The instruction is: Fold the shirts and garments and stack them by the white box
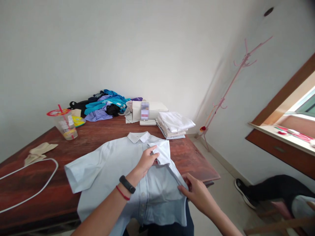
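A light blue short-sleeved shirt (123, 170) with a collar lies front up on the dark red wooden table (197, 160), its hem hanging over the near edge. One sleeve stretches out to the left; the other is folded inward across the chest. My left hand (145, 160), with a black band at the wrist, is closed on that folded sleeve, thumb on top. At the shirt's right side edge, my right hand (194, 188) pinches the fabric between thumb and fingers.
Folded clothes (174, 123) are stacked at the back right beside a white box (157, 109). A clothes heap (105, 105), a plastic cup (66, 126), a beige cloth (40, 152) and a white cable (52, 177) lie leftward. A pink coat rack (230, 87) and another person's leg (273, 186) are right.
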A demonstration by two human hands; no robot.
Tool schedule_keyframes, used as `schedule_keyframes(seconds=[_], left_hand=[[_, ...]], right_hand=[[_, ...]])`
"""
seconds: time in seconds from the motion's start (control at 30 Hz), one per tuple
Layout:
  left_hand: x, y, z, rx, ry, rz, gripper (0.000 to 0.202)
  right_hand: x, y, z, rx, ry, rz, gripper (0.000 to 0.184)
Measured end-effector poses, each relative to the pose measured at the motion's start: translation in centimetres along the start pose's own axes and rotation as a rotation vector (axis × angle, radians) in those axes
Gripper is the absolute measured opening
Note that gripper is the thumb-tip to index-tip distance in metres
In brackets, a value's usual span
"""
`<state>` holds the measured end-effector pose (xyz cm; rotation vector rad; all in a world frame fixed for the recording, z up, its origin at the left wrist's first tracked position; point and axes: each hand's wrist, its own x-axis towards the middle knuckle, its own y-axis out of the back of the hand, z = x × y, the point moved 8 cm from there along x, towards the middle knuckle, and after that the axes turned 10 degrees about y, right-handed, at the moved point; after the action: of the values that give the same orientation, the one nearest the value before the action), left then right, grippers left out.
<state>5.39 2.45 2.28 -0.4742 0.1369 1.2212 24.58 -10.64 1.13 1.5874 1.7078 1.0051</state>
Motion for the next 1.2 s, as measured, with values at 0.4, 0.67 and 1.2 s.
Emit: schedule_keyframes(seconds=[0.4, 0.67, 1.2], left_hand=[[-2.8, 3.7, 6.1, 0.091, -0.169, 0.082, 0.067], [-6.2, 10.7, 7.9, 0.112, -0.182, 0.209, 0.072], [-15.5, 8.7, 2.3, 0.950, -0.584, 0.531, 0.026]], right_hand=[[-0.7, -3.3, -7.4, 0.125, 0.236, 0.127, 0.040], [1.1, -7.9, -13.5, 0.161, 0.325, -0.073, 0.058], [16.0, -0.5, -10.6, 0.214, 0.470, 0.142, 0.032]])
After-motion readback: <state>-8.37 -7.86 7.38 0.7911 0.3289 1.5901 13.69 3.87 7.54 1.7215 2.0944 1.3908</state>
